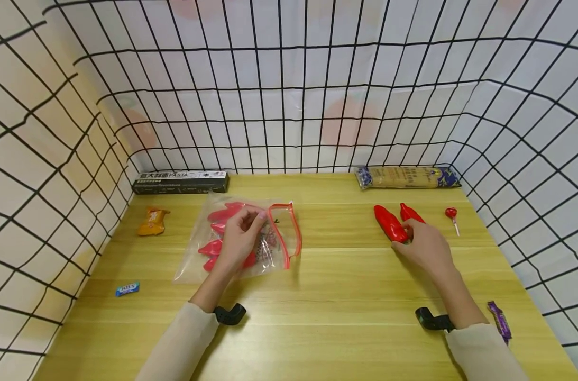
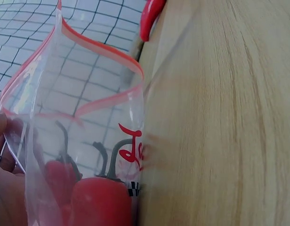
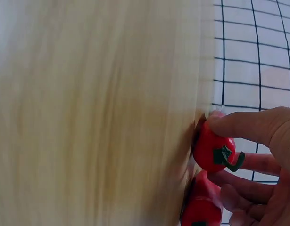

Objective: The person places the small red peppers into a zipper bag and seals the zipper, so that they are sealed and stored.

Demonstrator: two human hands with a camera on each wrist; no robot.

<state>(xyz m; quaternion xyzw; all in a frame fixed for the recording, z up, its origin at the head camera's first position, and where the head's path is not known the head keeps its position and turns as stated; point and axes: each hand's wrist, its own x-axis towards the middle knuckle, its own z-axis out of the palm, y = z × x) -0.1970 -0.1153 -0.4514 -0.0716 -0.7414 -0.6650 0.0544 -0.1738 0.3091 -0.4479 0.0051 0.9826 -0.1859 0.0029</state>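
My left hand (image 1: 241, 235) pinches the clear zip bag (image 1: 190, 267) between thumb and fingers near its red-edged mouth, which gapes toward the right. Several red chili peppers (image 2: 102, 200) with dark green stems lie inside the bag. On the right, my right hand (image 1: 428, 247) grips another red chili pepper (image 1: 387, 219), its thumb on one side and fingers on the other. That pepper's green stem (image 3: 225, 155) shows in the right wrist view, and the pepper lies at the tabletop. Close beside it rests a second loose chili pepper (image 1: 409, 212), partly hidden by the fingers.
Along the back stand a black pasta box (image 1: 180, 182) and a noodle packet (image 1: 407, 177). An orange packet (image 1: 153, 221) and a blue sweet (image 1: 127, 289) lie left; a red lollipop (image 1: 451, 212) and a purple-wrapped sweet (image 1: 499, 321) lie right. Black wire mesh (image 1: 281, 106) encloses the table.
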